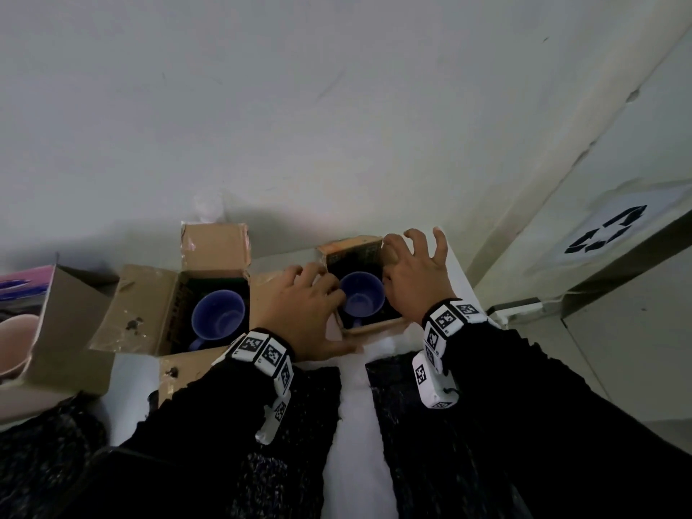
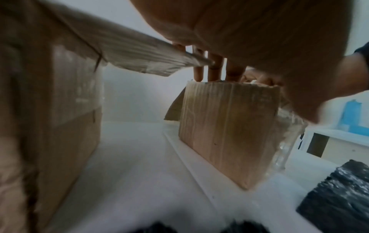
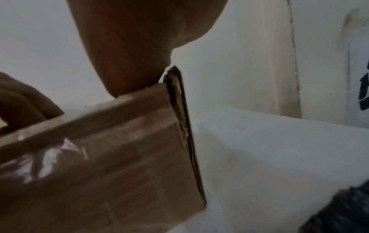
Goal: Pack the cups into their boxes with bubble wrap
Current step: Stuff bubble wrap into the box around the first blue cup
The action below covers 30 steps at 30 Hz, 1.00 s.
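Note:
Two open cardboard boxes stand on the white table (image 1: 355,406), each with a blue cup upright inside. The small box (image 1: 369,325) (image 2: 229,126) (image 3: 119,149) holds one blue cup (image 1: 361,299). My left hand (image 1: 322,286) curls its fingers (image 2: 214,66) over this box's left rim, tips hidden inside. My right hand (image 1: 412,256) rests on the box's right side with fingers spread and bent. Clear bubble wrap (image 2: 287,134) hangs at the box's near side. The larger box (image 1: 149,312) to the left holds the other blue cup (image 1: 219,318).
A third box (image 1: 63,331) at the far left holds a pink cup (image 1: 15,342). The wall stands right behind the boxes. A grey bin with a recycling sign (image 1: 606,230) is to the right, past the table's edge. Dark knitted fabric (image 1: 292,443) covers the near side.

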Tool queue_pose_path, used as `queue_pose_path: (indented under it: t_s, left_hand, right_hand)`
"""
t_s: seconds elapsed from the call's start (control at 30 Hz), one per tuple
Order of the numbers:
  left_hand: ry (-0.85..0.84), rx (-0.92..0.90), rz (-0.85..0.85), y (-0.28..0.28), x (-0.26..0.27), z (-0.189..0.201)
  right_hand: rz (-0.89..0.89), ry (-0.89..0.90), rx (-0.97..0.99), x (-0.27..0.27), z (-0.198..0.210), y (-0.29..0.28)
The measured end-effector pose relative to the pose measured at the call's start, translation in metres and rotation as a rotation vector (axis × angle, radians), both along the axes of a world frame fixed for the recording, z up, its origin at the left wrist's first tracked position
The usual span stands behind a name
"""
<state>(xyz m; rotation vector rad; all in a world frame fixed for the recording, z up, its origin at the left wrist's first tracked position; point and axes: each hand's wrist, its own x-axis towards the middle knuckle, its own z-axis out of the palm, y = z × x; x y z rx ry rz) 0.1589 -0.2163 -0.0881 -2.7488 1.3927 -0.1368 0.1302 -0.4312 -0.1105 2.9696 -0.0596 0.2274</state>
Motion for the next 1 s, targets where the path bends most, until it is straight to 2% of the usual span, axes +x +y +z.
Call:
queue_pose_path:
  t_s: [0.1, 0.2, 0.3, 0.37, 0.47, 0.6, 0.63, 0.77, 0.93, 1.0]
  left_hand:
    - [-0.005, 0.007, -0.020, 0.001, -0.005, -0.010]
    - [-0.023, -0.010, -0.003, -0.004, -0.016, -0.013]
    - [-0.034, -0.119, 0.037, -0.009, -0.034, -0.012]
    - [-0.023, -0.200, 0.053, -0.012, -0.050, -0.011]
    - [0.004, -0.287, 0.061, -0.015, -0.079, -0.017]
    - [0.142, -0.315, 0.005, -0.016, -0.112, -0.036]
    - [0.180, -0.290, -0.001, -0.015, -0.119, -0.041]
    - [0.299, -0.203, 0.004, -0.010, -0.144, -0.057]
    - [0.362, -0.255, 0.030, -0.010, -0.162, -0.067]
    - [0.372, -0.263, 0.032, -0.014, -0.167, -0.069]
  right_hand:
    - [0.017, -0.015, 0.077, -0.013, 0.002, -0.001]
    - [0.039, -0.104, 0.243, -0.036, 0.012, -0.010]
    - [0.085, -0.205, 0.394, -0.067, 0.020, -0.020]
    - [0.144, -0.190, 0.555, -0.094, 0.014, -0.025]
    - [0.165, 0.002, 0.653, -0.142, -0.009, -0.024]
    - [0.043, 0.394, 0.456, -0.193, -0.041, -0.018]
    - [0.017, 0.392, 0.448, -0.200, -0.046, -0.016]
    - [-0.019, 0.199, 0.543, -0.210, -0.050, -0.014]
    - [0.024, 0.050, 0.468, -0.218, -0.044, -0.017]
    - [0.012, -0.014, 0.507, -0.219, -0.040, -0.021]
